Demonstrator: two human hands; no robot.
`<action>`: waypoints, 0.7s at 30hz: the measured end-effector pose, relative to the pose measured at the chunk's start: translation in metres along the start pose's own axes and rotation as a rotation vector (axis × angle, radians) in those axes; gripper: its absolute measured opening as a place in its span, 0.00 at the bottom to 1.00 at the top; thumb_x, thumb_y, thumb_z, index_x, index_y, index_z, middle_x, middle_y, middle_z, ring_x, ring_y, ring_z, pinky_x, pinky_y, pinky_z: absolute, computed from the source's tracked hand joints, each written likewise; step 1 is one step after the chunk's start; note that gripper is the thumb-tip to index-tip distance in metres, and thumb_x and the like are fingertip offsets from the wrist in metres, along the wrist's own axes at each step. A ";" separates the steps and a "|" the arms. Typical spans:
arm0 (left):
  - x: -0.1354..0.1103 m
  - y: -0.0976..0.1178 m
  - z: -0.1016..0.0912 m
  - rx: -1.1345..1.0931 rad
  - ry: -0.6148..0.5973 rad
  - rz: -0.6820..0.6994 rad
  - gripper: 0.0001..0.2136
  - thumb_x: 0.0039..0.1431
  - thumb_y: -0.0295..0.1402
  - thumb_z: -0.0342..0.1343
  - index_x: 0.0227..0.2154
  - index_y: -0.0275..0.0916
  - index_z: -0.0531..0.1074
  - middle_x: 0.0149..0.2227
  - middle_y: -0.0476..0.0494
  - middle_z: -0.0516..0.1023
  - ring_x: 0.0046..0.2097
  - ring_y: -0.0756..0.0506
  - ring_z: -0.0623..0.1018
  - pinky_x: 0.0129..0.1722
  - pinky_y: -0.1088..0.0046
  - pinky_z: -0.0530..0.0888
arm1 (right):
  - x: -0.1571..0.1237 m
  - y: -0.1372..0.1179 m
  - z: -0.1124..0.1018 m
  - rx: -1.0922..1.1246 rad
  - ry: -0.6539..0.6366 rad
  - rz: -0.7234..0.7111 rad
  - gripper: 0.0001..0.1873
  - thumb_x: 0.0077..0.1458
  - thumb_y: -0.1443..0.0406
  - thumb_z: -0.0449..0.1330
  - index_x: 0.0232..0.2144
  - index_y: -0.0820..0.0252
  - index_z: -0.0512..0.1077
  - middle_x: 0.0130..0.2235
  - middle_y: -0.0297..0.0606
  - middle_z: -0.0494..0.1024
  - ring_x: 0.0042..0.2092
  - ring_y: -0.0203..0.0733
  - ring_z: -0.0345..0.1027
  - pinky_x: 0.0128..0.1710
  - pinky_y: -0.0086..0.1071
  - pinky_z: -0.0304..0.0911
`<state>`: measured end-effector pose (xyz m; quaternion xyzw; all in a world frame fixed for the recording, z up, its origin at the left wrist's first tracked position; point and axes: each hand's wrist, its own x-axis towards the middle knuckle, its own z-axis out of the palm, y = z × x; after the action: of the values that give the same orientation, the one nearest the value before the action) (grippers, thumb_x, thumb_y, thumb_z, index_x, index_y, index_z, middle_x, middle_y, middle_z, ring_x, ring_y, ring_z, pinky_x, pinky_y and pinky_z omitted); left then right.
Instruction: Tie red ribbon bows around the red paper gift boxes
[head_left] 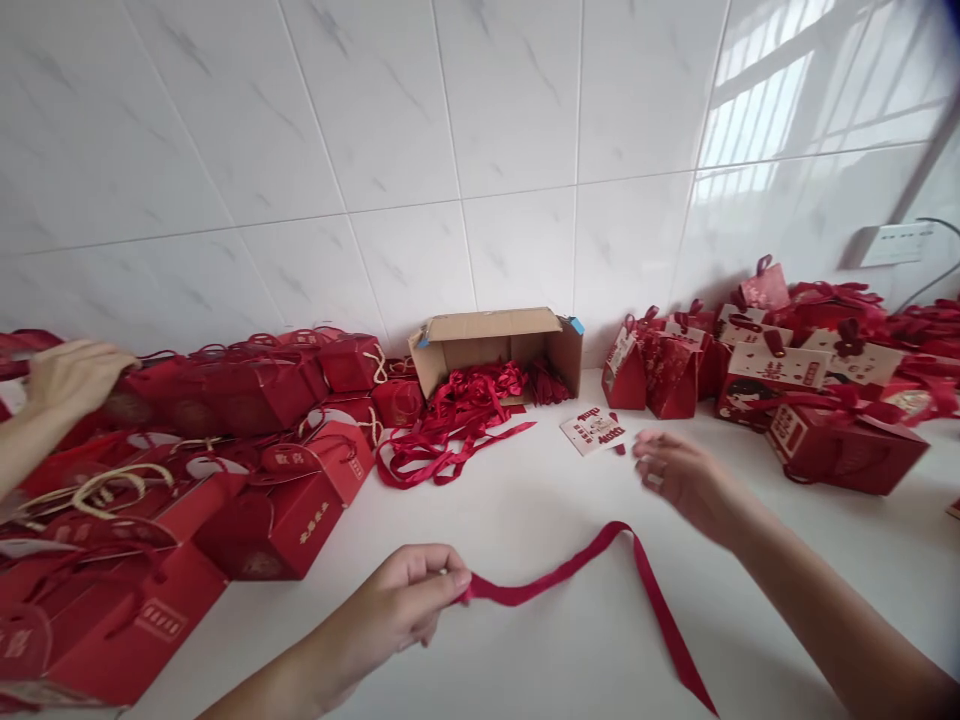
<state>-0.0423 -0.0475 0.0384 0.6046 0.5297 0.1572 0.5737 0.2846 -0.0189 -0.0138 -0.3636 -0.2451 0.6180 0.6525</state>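
Observation:
Between thumb and fingers, my left hand [412, 598] pinches one end of a dark red ribbon [566, 572]. From there the ribbon runs right across the white tabletop, bends over, and trails toward the near edge. My right hand [690, 482] hovers slightly blurred above the table with its fingers loosely bent and apart, holding nothing. Just left of its fingertips lies a small white card with red print [592, 432]. Beyond, a cardboard box [487, 325] lies with its opening toward me, and a tangle of red ribbons [442, 445] spills out of it.
Rows of red gift boxes [274, 530] fill the left side, some with cream rope handles. Another person's hand [79, 375] touches them at the far left. At right stand several smaller red boxes with ribbon bows [847, 445]. A tiled wall [517, 240] closes the back.

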 end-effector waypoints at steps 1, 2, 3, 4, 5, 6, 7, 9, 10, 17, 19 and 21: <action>0.001 0.003 0.004 -0.017 0.042 0.024 0.13 0.54 0.45 0.53 0.27 0.39 0.64 0.14 0.61 0.51 0.20 0.53 0.52 0.24 0.76 0.56 | -0.017 0.011 0.018 -0.161 -0.265 0.126 0.08 0.49 0.70 0.65 0.34 0.60 0.72 0.29 0.35 0.75 0.25 0.32 0.69 0.23 0.23 0.64; 0.002 0.006 0.009 -0.028 0.080 0.047 0.13 0.55 0.45 0.52 0.28 0.40 0.65 0.13 0.61 0.51 0.19 0.53 0.52 0.23 0.77 0.55 | -0.034 0.025 0.035 -0.307 -0.525 0.275 0.09 0.54 0.63 0.62 0.37 0.61 0.74 0.30 0.38 0.77 0.26 0.34 0.70 0.25 0.25 0.63; 0.003 0.007 0.015 -0.033 0.106 0.068 0.13 0.55 0.46 0.51 0.28 0.40 0.64 0.13 0.61 0.51 0.18 0.53 0.52 0.21 0.77 0.54 | -0.050 0.040 0.051 -0.414 -0.755 0.431 0.19 0.59 0.54 0.55 0.37 0.64 0.75 0.31 0.44 0.78 0.29 0.38 0.73 0.28 0.27 0.64; 0.003 0.008 0.020 -0.037 0.112 0.094 0.13 0.56 0.46 0.51 0.27 0.40 0.64 0.13 0.60 0.52 0.18 0.53 0.53 0.20 0.77 0.54 | -0.064 0.056 0.065 -0.458 -0.871 0.525 0.28 0.58 0.46 0.50 0.40 0.64 0.76 0.36 0.47 0.79 0.34 0.41 0.74 0.33 0.31 0.66; 0.002 0.008 0.025 -0.034 0.103 0.128 0.14 0.56 0.46 0.51 0.27 0.40 0.64 0.14 0.59 0.55 0.18 0.53 0.55 0.20 0.77 0.55 | -0.075 0.071 0.075 -0.484 -0.846 0.515 0.29 0.55 0.44 0.52 0.44 0.57 0.75 0.42 0.45 0.79 0.40 0.43 0.74 0.40 0.34 0.66; -0.001 0.007 0.030 -0.017 0.091 0.174 0.14 0.56 0.46 0.51 0.27 0.40 0.65 0.16 0.57 0.59 0.20 0.52 0.58 0.21 0.77 0.57 | -0.082 0.086 0.082 -0.445 -0.760 0.465 0.28 0.53 0.43 0.55 0.49 0.50 0.73 0.49 0.41 0.76 0.48 0.45 0.71 0.47 0.37 0.64; -0.004 0.006 0.033 0.017 0.080 0.225 0.14 0.56 0.46 0.51 0.27 0.40 0.65 0.19 0.54 0.63 0.22 0.52 0.61 0.23 0.77 0.59 | -0.085 0.098 0.087 -0.314 -0.672 0.444 0.27 0.50 0.42 0.57 0.46 0.46 0.74 0.49 0.37 0.76 0.51 0.46 0.69 0.50 0.38 0.62; -0.012 0.001 0.037 0.126 0.069 0.309 0.13 0.58 0.45 0.50 0.29 0.39 0.66 0.22 0.52 0.65 0.25 0.51 0.63 0.25 0.76 0.60 | -0.083 0.113 0.089 -0.080 -0.476 0.451 0.22 0.44 0.45 0.63 0.41 0.43 0.76 0.47 0.32 0.78 0.53 0.48 0.67 0.53 0.41 0.60; -0.016 -0.002 0.037 0.190 0.071 0.326 0.12 0.58 0.44 0.49 0.29 0.40 0.66 0.21 0.52 0.63 0.24 0.51 0.62 0.24 0.76 0.59 | -0.080 0.115 0.087 0.007 -0.384 0.455 0.20 0.42 0.47 0.66 0.37 0.44 0.77 0.45 0.32 0.78 0.54 0.48 0.66 0.53 0.41 0.61; -0.022 -0.031 0.025 0.409 0.027 0.257 0.11 0.58 0.41 0.47 0.25 0.42 0.59 0.15 0.57 0.55 0.19 0.52 0.54 0.22 0.74 0.54 | -0.057 0.076 0.066 0.266 -0.046 0.495 0.06 0.58 0.65 0.59 0.36 0.58 0.75 0.39 0.39 0.80 0.39 0.38 0.75 0.37 0.28 0.72; -0.022 -0.040 0.022 0.422 -0.040 0.254 0.11 0.58 0.42 0.48 0.25 0.42 0.61 0.16 0.56 0.57 0.20 0.52 0.56 0.23 0.75 0.57 | -0.044 0.059 0.059 0.241 0.057 0.433 0.06 0.59 0.70 0.56 0.35 0.58 0.73 0.35 0.37 0.80 0.35 0.37 0.76 0.35 0.28 0.74; -0.026 -0.049 0.021 0.424 -0.112 0.276 0.11 0.57 0.43 0.49 0.25 0.42 0.63 0.16 0.56 0.59 0.20 0.52 0.58 0.24 0.75 0.59 | -0.025 0.043 0.051 0.151 0.101 0.363 0.08 0.59 0.73 0.54 0.35 0.59 0.72 0.32 0.35 0.79 0.32 0.36 0.76 0.32 0.27 0.75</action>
<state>-0.0581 -0.0908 0.0005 0.7858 0.4306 0.0857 0.4355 0.2153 -0.0360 -0.0126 -0.3823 -0.0954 0.7232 0.5672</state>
